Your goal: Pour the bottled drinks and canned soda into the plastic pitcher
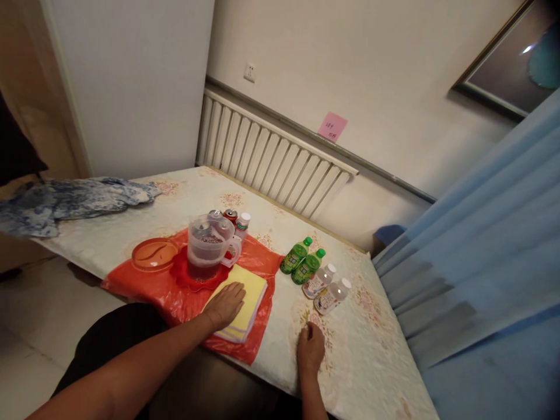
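Note:
My left hand (226,305) lies flat on a folded yellow cloth (250,286), fingers stretched out. Just behind the cloth stands a clear plastic pitcher (203,251) with dark reddish, foamy liquid, on a red scalloped dish (179,274). Beside it is a round orange lid (153,255). All of these are on a red plastic sheet (146,289). My right hand (311,350) rests on the tablecloth with its fingers curled in, and nothing shows in it. Nearest to it are two clear bottles with white caps (330,296) and two green bottles (306,268).
Behind the pitcher are soda cans (230,215) and a small white-capped bottle (242,224). The floral tablecloth (371,350) covers the table. A blue-and-white cloth (91,198) lies at the far left. A radiator (271,151) is beyond the back edge, a blue curtain (472,245) at right.

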The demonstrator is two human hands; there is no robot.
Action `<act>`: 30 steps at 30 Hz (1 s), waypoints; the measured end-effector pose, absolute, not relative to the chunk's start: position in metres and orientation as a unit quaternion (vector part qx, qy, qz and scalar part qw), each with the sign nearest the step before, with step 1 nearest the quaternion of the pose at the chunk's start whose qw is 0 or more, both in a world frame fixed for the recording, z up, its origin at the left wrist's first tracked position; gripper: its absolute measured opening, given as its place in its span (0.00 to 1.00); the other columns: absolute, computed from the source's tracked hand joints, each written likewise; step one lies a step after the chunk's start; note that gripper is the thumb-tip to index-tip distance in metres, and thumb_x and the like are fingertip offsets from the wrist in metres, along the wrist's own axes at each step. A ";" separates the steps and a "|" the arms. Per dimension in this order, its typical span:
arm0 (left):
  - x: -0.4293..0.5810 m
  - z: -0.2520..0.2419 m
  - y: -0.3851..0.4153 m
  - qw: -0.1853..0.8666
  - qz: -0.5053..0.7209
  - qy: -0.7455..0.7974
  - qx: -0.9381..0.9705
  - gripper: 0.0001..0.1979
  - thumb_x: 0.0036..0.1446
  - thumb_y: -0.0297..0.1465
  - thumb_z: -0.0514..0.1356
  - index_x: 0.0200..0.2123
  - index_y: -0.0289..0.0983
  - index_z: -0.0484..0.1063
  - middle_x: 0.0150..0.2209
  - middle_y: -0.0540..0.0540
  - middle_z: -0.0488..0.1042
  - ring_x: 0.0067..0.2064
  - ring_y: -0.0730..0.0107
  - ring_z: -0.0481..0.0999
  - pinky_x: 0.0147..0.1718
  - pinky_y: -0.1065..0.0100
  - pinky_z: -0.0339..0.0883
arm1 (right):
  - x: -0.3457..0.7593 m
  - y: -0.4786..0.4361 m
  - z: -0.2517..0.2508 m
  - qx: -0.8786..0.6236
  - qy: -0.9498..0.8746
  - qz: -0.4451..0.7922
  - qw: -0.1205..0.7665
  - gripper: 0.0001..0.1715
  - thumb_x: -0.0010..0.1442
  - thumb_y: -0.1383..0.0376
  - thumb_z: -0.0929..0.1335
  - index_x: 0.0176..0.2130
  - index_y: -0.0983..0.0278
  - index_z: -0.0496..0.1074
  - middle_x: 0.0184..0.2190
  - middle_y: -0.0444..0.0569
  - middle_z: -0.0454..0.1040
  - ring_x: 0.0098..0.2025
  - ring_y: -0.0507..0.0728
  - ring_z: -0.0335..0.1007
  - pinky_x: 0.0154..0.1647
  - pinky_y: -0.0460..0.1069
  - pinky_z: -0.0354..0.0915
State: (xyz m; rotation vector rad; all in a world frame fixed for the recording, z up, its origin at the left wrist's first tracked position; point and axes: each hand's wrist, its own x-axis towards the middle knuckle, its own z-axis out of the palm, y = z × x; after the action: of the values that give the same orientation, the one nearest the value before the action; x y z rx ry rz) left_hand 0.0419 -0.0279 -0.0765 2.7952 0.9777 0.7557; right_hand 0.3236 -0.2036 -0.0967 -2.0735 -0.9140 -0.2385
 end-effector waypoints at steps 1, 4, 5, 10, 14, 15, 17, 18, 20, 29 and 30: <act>0.042 -0.077 -0.028 0.043 0.246 0.319 0.914 0.14 0.64 0.26 0.53 0.51 0.36 0.72 0.57 0.36 0.72 0.60 0.53 0.68 0.60 0.50 0.61 | 0.324 -0.204 -0.097 -0.826 -0.362 -0.096 0.420 0.24 0.58 0.56 0.61 0.41 0.67 0.78 0.42 0.63 0.80 0.45 0.67 0.75 0.50 0.57 0.66; 0.042 -0.076 -0.028 0.042 0.243 0.317 0.916 0.14 0.64 0.26 0.53 0.51 0.36 0.71 0.57 0.36 0.72 0.60 0.54 0.68 0.60 0.51 0.61 | 0.324 -0.204 -0.098 -0.826 -0.365 -0.097 0.418 0.24 0.58 0.56 0.61 0.42 0.68 0.77 0.43 0.63 0.80 0.45 0.67 0.75 0.50 0.57 0.66; 0.042 -0.076 -0.029 0.042 0.241 0.316 0.917 0.14 0.64 0.26 0.53 0.51 0.35 0.72 0.57 0.36 0.72 0.60 0.54 0.68 0.61 0.51 0.60 | 0.324 -0.205 -0.098 -0.826 -0.367 -0.096 0.416 0.25 0.59 0.56 0.61 0.42 0.68 0.77 0.43 0.63 0.80 0.46 0.67 0.75 0.51 0.57 0.66; 0.042 -0.075 -0.030 0.042 0.236 0.310 0.920 0.14 0.63 0.25 0.53 0.51 0.34 0.71 0.57 0.35 0.72 0.60 0.53 0.68 0.61 0.51 0.60 | 0.324 -0.204 -0.098 -0.828 -0.372 -0.089 0.410 0.25 0.59 0.56 0.61 0.43 0.69 0.77 0.43 0.64 0.80 0.46 0.67 0.75 0.51 0.58 0.66; 0.042 -0.075 -0.030 0.043 0.236 0.307 0.921 0.14 0.63 0.25 0.53 0.50 0.34 0.72 0.57 0.34 0.72 0.60 0.52 0.68 0.62 0.50 0.60 | 0.324 -0.204 -0.096 -0.830 -0.370 -0.083 0.408 0.27 0.58 0.56 0.60 0.43 0.71 0.77 0.44 0.66 0.79 0.47 0.69 0.75 0.51 0.59 0.66; 0.041 -0.075 -0.030 0.044 0.236 0.307 0.921 0.14 0.64 0.25 0.53 0.51 0.34 0.72 0.58 0.34 0.72 0.61 0.52 0.68 0.62 0.50 0.60 | 0.323 -0.205 -0.096 -0.830 -0.369 -0.081 0.412 0.27 0.58 0.56 0.60 0.43 0.71 0.77 0.44 0.66 0.79 0.48 0.70 0.75 0.51 0.59 0.66; 0.041 -0.076 -0.030 0.044 0.238 0.308 0.920 0.15 0.64 0.26 0.53 0.51 0.34 0.71 0.58 0.34 0.71 0.61 0.52 0.68 0.62 0.49 0.60 | 0.323 -0.206 -0.096 -0.829 -0.355 -0.071 0.426 0.27 0.57 0.55 0.61 0.43 0.70 0.78 0.44 0.66 0.80 0.47 0.70 0.75 0.51 0.60 0.67; 0.041 -0.077 -0.030 0.044 0.239 0.310 0.919 0.15 0.64 0.26 0.53 0.51 0.34 0.71 0.59 0.33 0.71 0.61 0.52 0.68 0.62 0.49 0.60 | 0.323 -0.207 -0.095 -0.830 -0.341 -0.063 0.437 0.27 0.57 0.54 0.61 0.43 0.70 0.78 0.44 0.66 0.80 0.47 0.70 0.76 0.51 0.59 0.67; 0.041 -0.079 -0.031 0.046 0.242 0.313 0.917 0.15 0.63 0.25 0.53 0.52 0.34 0.71 0.59 0.34 0.71 0.62 0.52 0.68 0.62 0.49 0.60 | 0.322 -0.206 -0.092 -0.828 -0.309 -0.049 0.465 0.29 0.57 0.52 0.62 0.44 0.70 0.77 0.44 0.65 0.80 0.46 0.69 0.77 0.51 0.59 0.68; 0.042 -0.089 -0.033 0.056 0.270 0.328 0.903 0.16 0.63 0.26 0.53 0.53 0.36 0.71 0.59 0.37 0.71 0.62 0.54 0.68 0.62 0.49 0.61 | 0.271 -0.089 -0.008 -0.686 -0.419 0.139 0.578 0.26 0.54 0.55 0.67 0.48 0.67 0.74 0.34 0.51 0.80 0.35 0.60 0.77 0.41 0.53 0.72; 0.042 -0.090 -0.033 0.056 0.270 0.328 0.903 0.17 0.63 0.26 0.53 0.53 0.36 0.71 0.59 0.37 0.71 0.62 0.53 0.68 0.62 0.49 0.62 | 0.261 -0.068 0.003 -0.663 -0.442 0.164 0.582 0.26 0.53 0.56 0.68 0.48 0.67 0.74 0.34 0.51 0.80 0.35 0.59 0.77 0.41 0.53 0.72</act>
State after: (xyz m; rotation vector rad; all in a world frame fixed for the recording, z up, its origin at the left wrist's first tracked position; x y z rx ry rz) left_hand 0.0423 -0.0333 -0.0900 2.7409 0.9963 0.8203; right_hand 0.2614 -0.0681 0.0033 -1.5481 -1.0326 0.3820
